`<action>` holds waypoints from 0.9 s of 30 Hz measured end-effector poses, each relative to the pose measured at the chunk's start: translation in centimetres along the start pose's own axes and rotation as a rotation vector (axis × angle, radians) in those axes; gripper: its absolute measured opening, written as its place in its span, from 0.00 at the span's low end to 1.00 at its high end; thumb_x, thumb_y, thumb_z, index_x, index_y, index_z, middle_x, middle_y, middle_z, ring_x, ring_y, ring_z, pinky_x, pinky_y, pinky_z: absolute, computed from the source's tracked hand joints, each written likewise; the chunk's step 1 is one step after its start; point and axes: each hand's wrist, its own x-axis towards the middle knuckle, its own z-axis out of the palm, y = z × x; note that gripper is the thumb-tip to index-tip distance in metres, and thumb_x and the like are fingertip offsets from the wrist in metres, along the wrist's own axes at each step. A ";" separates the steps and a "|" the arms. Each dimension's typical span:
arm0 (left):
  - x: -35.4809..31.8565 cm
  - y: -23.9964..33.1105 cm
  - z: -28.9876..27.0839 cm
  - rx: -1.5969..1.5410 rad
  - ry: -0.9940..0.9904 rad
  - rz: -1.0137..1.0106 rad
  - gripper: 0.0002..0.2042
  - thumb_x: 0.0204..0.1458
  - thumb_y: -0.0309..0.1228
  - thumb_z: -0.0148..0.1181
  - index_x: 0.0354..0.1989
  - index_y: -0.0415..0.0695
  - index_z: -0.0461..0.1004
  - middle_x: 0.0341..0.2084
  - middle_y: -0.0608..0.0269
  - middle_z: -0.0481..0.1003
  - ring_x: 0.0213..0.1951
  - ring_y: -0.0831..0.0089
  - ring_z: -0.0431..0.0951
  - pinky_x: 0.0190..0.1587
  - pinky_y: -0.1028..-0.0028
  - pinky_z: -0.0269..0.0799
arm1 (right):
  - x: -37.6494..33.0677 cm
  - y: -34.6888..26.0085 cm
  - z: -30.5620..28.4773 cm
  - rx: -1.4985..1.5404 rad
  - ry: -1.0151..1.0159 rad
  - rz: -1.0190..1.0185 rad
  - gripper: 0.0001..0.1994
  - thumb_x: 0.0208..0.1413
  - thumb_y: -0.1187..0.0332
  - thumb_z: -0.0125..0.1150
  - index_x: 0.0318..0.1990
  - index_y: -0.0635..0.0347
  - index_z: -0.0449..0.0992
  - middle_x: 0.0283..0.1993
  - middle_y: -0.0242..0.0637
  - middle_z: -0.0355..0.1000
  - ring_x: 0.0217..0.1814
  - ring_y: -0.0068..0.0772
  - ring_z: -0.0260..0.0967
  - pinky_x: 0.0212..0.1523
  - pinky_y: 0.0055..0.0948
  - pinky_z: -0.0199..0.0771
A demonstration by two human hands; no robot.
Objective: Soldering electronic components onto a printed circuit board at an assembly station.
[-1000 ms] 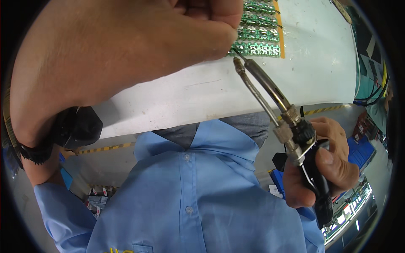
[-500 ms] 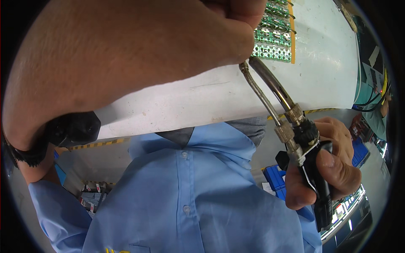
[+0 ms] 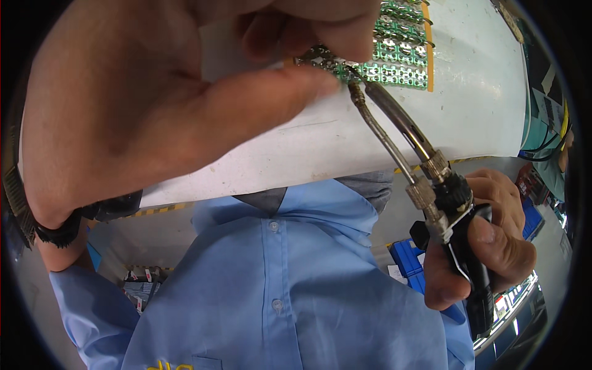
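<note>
My left hand fills the upper left, very close to the camera. Its thumb and fingers pinch a small green circuit board piece at the edge of a green panel of small boards lying on a white table. My right hand grips the black handle of a soldering tool. Its two metal tubes run up and left, and the tip touches the pinched board beside my left thumb. A dark wristband circles my left wrist.
My light blue shirt fills the lower middle. Blue bins stand on the floor at the lower right, beside a yellow-black floor stripe. Another person's hand and cables show at the far right edge.
My left hand has shifted so that its thumb and fingers now pinch the board's edge. The soldering tool's tip has moved up and in, reaching the pinched board.
</note>
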 end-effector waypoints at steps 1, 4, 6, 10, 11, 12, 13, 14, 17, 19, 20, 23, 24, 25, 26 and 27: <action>-0.9 0.5 0.0 0.013 0.012 -0.006 0.04 0.41 0.20 0.60 0.27 0.36 0.73 0.18 0.69 0.67 0.22 0.82 0.65 0.23 0.82 0.57 | 0.1 -0.1 0.0 0.010 0.003 -0.012 0.24 0.50 0.47 0.55 0.42 0.58 0.63 0.16 0.43 0.67 0.14 0.31 0.62 0.17 0.28 0.59; -1.5 0.5 -0.3 0.021 0.028 -0.001 0.04 0.41 0.20 0.60 0.27 0.36 0.73 0.18 0.69 0.67 0.22 0.82 0.65 0.23 0.81 0.57 | 0.5 -0.2 0.2 0.007 -0.001 -0.017 0.24 0.51 0.45 0.54 0.42 0.57 0.63 0.16 0.42 0.66 0.14 0.30 0.61 0.17 0.27 0.58; -0.8 -0.3 0.1 0.002 0.020 0.023 0.04 0.40 0.20 0.60 0.27 0.36 0.73 0.18 0.68 0.67 0.22 0.82 0.65 0.23 0.81 0.57 | 0.2 0.2 0.7 -0.038 0.054 -0.022 0.23 0.51 0.45 0.51 0.41 0.56 0.63 0.16 0.41 0.65 0.14 0.30 0.60 0.17 0.27 0.58; 0.5 -1.1 0.2 -0.031 0.008 0.044 0.05 0.40 0.20 0.61 0.27 0.36 0.73 0.19 0.68 0.67 0.22 0.82 0.65 0.23 0.81 0.57 | -0.3 0.2 0.8 -0.044 0.102 -0.003 0.23 0.52 0.45 0.50 0.41 0.56 0.63 0.16 0.41 0.65 0.14 0.30 0.60 0.17 0.28 0.58; 0.2 -0.7 0.2 -0.025 0.014 0.033 0.05 0.40 0.20 0.61 0.27 0.36 0.73 0.19 0.68 0.67 0.22 0.82 0.65 0.23 0.81 0.57 | -0.3 0.1 0.8 -0.037 0.104 -0.013 0.22 0.52 0.46 0.50 0.40 0.56 0.63 0.16 0.41 0.65 0.15 0.30 0.60 0.17 0.28 0.58; 0.0 -0.5 0.2 -0.020 0.017 0.022 0.05 0.40 0.20 0.61 0.27 0.36 0.73 0.19 0.68 0.67 0.22 0.82 0.65 0.23 0.81 0.57 | -0.2 0.1 0.8 -0.030 0.105 -0.022 0.21 0.52 0.47 0.50 0.40 0.56 0.64 0.17 0.41 0.64 0.15 0.30 0.60 0.17 0.28 0.58; -0.2 -0.3 0.2 -0.016 0.022 0.012 0.05 0.40 0.20 0.61 0.27 0.36 0.73 0.19 0.68 0.67 0.22 0.81 0.65 0.23 0.81 0.57 | -0.1 0.1 1.0 -0.021 0.105 -0.033 0.21 0.52 0.47 0.50 0.40 0.56 0.64 0.17 0.41 0.64 0.15 0.30 0.60 0.17 0.28 0.58; -0.1 -0.5 0.3 -0.018 0.022 0.017 0.05 0.40 0.20 0.61 0.27 0.36 0.73 0.19 0.68 0.67 0.22 0.81 0.65 0.23 0.81 0.57 | -0.3 0.2 1.1 -0.026 0.125 -0.030 0.21 0.52 0.46 0.50 0.40 0.56 0.63 0.16 0.41 0.64 0.15 0.31 0.60 0.17 0.28 0.58; 0.0 -0.8 0.5 -0.027 0.026 0.018 0.05 0.40 0.20 0.61 0.27 0.36 0.73 0.19 0.68 0.67 0.22 0.81 0.66 0.23 0.81 0.57 | -0.4 0.4 1.1 -0.032 0.142 -0.028 0.22 0.53 0.46 0.50 0.39 0.56 0.63 0.17 0.41 0.65 0.16 0.31 0.61 0.17 0.28 0.58; -0.1 -0.7 0.5 -0.027 0.033 0.016 0.05 0.40 0.20 0.61 0.27 0.36 0.73 0.19 0.68 0.67 0.22 0.81 0.66 0.23 0.81 0.57 | -0.6 0.4 1.0 -0.030 0.139 -0.031 0.22 0.53 0.46 0.49 0.39 0.56 0.63 0.17 0.41 0.65 0.16 0.31 0.61 0.18 0.28 0.58; 0.1 -0.8 0.5 -0.034 0.033 0.020 0.05 0.40 0.20 0.61 0.27 0.36 0.73 0.19 0.68 0.67 0.22 0.81 0.66 0.23 0.81 0.58 | -1.0 0.5 0.9 -0.006 0.177 -0.036 0.22 0.53 0.45 0.49 0.39 0.56 0.63 0.17 0.42 0.66 0.17 0.31 0.62 0.19 0.28 0.58; 0.2 -0.9 0.5 -0.038 0.036 0.029 0.05 0.40 0.19 0.61 0.27 0.36 0.73 0.19 0.68 0.67 0.22 0.81 0.66 0.23 0.81 0.58 | -1.2 0.1 0.7 0.014 0.213 0.001 0.22 0.53 0.45 0.48 0.39 0.56 0.64 0.18 0.44 0.67 0.18 0.32 0.63 0.20 0.30 0.58; 0.0 -0.8 0.5 -0.032 0.040 0.024 0.05 0.40 0.19 0.61 0.27 0.36 0.73 0.19 0.68 0.67 0.22 0.81 0.66 0.23 0.81 0.58 | -1.3 0.2 0.8 0.032 0.225 -0.009 0.22 0.53 0.45 0.49 0.40 0.56 0.64 0.18 0.44 0.67 0.18 0.33 0.63 0.20 0.31 0.58; -0.2 -0.7 0.4 -0.028 0.041 0.018 0.05 0.40 0.19 0.61 0.27 0.36 0.73 0.19 0.68 0.67 0.22 0.81 0.66 0.23 0.81 0.58 | -1.4 0.4 1.0 0.050 0.237 -0.019 0.22 0.53 0.46 0.49 0.40 0.56 0.64 0.18 0.45 0.68 0.18 0.33 0.63 0.20 0.31 0.58; -0.2 -0.9 0.5 -0.031 0.044 0.020 0.05 0.40 0.19 0.61 0.27 0.36 0.73 0.19 0.68 0.67 0.22 0.81 0.66 0.23 0.81 0.58 | -1.3 0.4 1.1 0.047 0.237 -0.018 0.22 0.53 0.46 0.49 0.40 0.56 0.64 0.18 0.45 0.68 0.18 0.33 0.63 0.20 0.31 0.58; -0.2 -0.9 0.6 -0.036 0.042 0.020 0.05 0.40 0.19 0.61 0.27 0.36 0.73 0.19 0.67 0.67 0.22 0.81 0.66 0.23 0.81 0.58 | -1.1 0.4 1.3 0.044 0.240 -0.013 0.22 0.53 0.46 0.49 0.41 0.56 0.64 0.18 0.44 0.67 0.18 0.33 0.63 0.20 0.30 0.57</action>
